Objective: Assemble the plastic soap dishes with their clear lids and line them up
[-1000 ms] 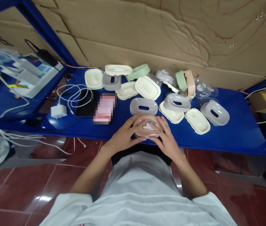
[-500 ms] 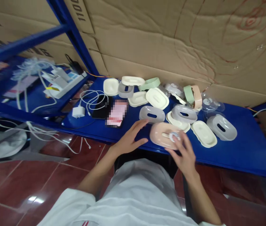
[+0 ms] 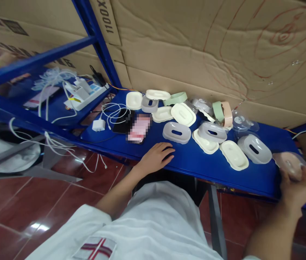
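the right hand point(image 3: 298, 188) grasps the pink case point(image 3: 289, 163), best held level, beside the rightmost grey shell point(image 3: 263, 151); the left hand point(image 3: 153, 159) lies empty.

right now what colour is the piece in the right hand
Pale pink: the piece in the right hand shows, slightly blurred, in the head view.

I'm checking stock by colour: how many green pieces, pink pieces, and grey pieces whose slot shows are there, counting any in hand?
Green pieces: 2
Pink pieces: 2, one in the right hand
Grey pieces with slot showing: 4
Total: 8
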The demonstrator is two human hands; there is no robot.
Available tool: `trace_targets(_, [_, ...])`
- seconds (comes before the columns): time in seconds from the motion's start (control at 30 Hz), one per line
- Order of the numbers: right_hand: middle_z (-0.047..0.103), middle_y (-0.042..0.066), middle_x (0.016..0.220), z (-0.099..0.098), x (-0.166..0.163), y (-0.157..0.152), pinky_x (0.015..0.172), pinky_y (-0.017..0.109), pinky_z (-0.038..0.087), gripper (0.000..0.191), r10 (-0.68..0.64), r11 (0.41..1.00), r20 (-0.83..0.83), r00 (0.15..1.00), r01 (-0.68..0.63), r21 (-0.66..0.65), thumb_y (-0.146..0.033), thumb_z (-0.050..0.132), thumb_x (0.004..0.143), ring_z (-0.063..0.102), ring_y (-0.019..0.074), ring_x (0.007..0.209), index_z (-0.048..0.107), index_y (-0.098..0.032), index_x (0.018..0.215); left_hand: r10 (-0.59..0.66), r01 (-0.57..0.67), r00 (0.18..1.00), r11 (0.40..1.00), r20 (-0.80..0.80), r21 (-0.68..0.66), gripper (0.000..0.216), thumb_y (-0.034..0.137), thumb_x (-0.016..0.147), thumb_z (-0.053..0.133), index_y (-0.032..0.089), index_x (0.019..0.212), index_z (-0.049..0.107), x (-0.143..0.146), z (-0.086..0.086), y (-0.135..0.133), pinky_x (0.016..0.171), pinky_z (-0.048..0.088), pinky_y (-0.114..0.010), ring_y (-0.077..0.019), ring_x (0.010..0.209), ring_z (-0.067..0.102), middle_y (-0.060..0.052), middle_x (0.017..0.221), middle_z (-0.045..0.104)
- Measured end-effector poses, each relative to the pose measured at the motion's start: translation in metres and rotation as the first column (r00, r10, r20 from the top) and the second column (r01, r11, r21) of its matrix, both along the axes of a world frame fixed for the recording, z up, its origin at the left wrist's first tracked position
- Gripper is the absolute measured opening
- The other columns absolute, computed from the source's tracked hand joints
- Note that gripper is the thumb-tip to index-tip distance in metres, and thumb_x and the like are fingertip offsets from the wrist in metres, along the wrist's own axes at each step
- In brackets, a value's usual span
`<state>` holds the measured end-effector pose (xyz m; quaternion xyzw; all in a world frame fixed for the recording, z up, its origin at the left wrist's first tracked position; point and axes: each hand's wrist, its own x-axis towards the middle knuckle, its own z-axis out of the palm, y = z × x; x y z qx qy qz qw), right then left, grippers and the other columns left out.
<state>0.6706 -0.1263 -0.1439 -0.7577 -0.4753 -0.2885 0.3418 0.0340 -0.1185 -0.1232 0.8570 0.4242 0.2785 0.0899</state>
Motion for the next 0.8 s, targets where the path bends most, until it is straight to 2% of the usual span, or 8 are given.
trace_targets(0.1, [0.045, 0.054, 0.148, -0.017, 0.009, 0.001, 0.104, 0.078, 0.045, 0.153, -0.016, 0.999, -0.164, 0.986, 0.007, -0.052, -0.116, 0.046, 0.055, 0.047, 0.0685, 0.142, 0.065, 0.006, 0.146, -0.040, 0.039, 0.998, 0.999, 0.055, 0.013, 0.024, 0.031, 0.109, 0.061, 0.023, 0.127, 0.074, -0.003, 0.004, 0.001, 0.113, 0.057, -0.050, -0.0267, 0.127, 0.070, -0.010, 0.136, 0.072])
trace_targets(0.27, [0.013, 0.055, 0.164, -0.019, 0.006, -0.016, 0.122, 0.081, 0.021, 0.149, 0.050, 0.999, -0.218, 0.975, -0.052, -0.001, -0.103, 0.052, 0.074, 0.012, 0.0588, 0.162, 0.024, 0.010, 0.167, 0.022, -0.069, 0.966, 0.982, 0.256, 0.178, 0.028, 0.022, 0.105, 0.063, 0.024, 0.132, 0.070, -0.022, 0.035, 0.032, 0.114, 0.056, -0.045, -0.0243, 0.130, 0.067, -0.011, 0.137, 0.070])
trace_targets(0.43, [0.023, 0.049, 0.166, -0.012, -0.051, -0.033, 0.126, 0.076, 0.023, 0.114, 0.103, 0.983, -0.130, 0.986, -0.081, 0.166, -0.076, 0.068, 0.089, 0.022, 0.0555, 0.162, 0.035, -0.002, 0.169, 0.072, -0.090, 0.990, 0.985, 0.124, 0.146, 0.039, 0.010, 0.102, 0.050, 0.021, 0.137, 0.065, -0.031, 0.053, 0.068, 0.116, 0.052, -0.051, -0.0276, 0.135, 0.064, -0.012, 0.142, 0.068])
trace_targets(0.6, [0.060, 0.033, 0.150, 0.009, -0.166, -0.040, 0.119, 0.068, 0.044, 0.062, 0.291, 0.931, 0.068, 0.954, -0.299, 0.211, -0.044, 0.071, 0.098, 0.054, 0.0485, 0.147, 0.062, -0.020, 0.155, 0.072, -0.071, 0.997, 0.995, -0.007, 0.071, 0.027, 0.024, 0.103, 0.059, 0.024, 0.129, 0.069, -0.021, 0.028, 0.058, 0.115, 0.050, -0.051, -0.0303, 0.138, 0.063, -0.010, 0.143, 0.070])
trace_targets(0.63, [0.069, 0.027, 0.140, 0.016, -0.192, -0.039, 0.114, 0.064, 0.050, 0.050, 0.413, 0.903, 0.071, 0.908, -0.418, 0.098, -0.038, 0.066, 0.102, 0.064, 0.0438, 0.138, 0.066, -0.022, 0.149, 0.084, -0.082, 0.996, 0.994, -0.020, 0.070, 0.024, 0.028, 0.104, 0.061, 0.024, 0.126, 0.070, -0.019, 0.023, 0.054, 0.116, 0.050, -0.051, -0.0309, 0.139, 0.062, -0.010, 0.141, 0.071])
trace_targets(0.7, [0.075, 0.016, 0.132, 0.029, -0.241, -0.033, 0.108, 0.056, 0.054, 0.038, 0.663, 0.739, 0.018, 0.748, -0.650, -0.180, -0.032, 0.062, 0.105, 0.071, 0.0355, 0.126, 0.069, -0.026, 0.142, 0.120, -0.118, 0.992, 0.990, -0.024, 0.077, 0.022, 0.029, 0.105, 0.061, 0.023, 0.123, 0.071, -0.017, 0.015, 0.046, 0.116, 0.050, -0.051, -0.0313, 0.141, 0.060, -0.011, 0.138, 0.071])
trace_targets(0.77, [0.076, 0.012, 0.131, 0.039, -0.282, -0.022, 0.105, 0.049, 0.054, 0.036, 0.757, 0.618, -0.025, 0.653, -0.727, -0.298, -0.031, 0.062, 0.107, 0.072, 0.0307, 0.122, 0.066, -0.026, 0.141, 0.164, -0.160, 0.986, 0.982, -0.037, 0.095, 0.023, 0.025, 0.106, 0.058, 0.022, 0.125, 0.070, -0.014, 0.012, 0.040, 0.116, 0.050, -0.050, -0.0321, 0.144, 0.058, -0.013, 0.139, 0.070])
trace_targets(0.8, [0.075, 0.012, 0.134, 0.042, -0.298, -0.015, 0.106, 0.048, 0.052, 0.037, 0.762, 0.606, -0.024, 0.647, -0.726, -0.325, -0.032, 0.062, 0.107, 0.070, 0.0305, 0.124, 0.064, -0.025, 0.143, 0.180, -0.174, 0.982, 0.979, -0.051, 0.106, 0.025, 0.024, 0.106, 0.057, 0.021, 0.127, 0.070, -0.013, 0.011, 0.038, 0.116, 0.050, -0.051, -0.0326, 0.145, 0.057, -0.014, 0.141, 0.069])
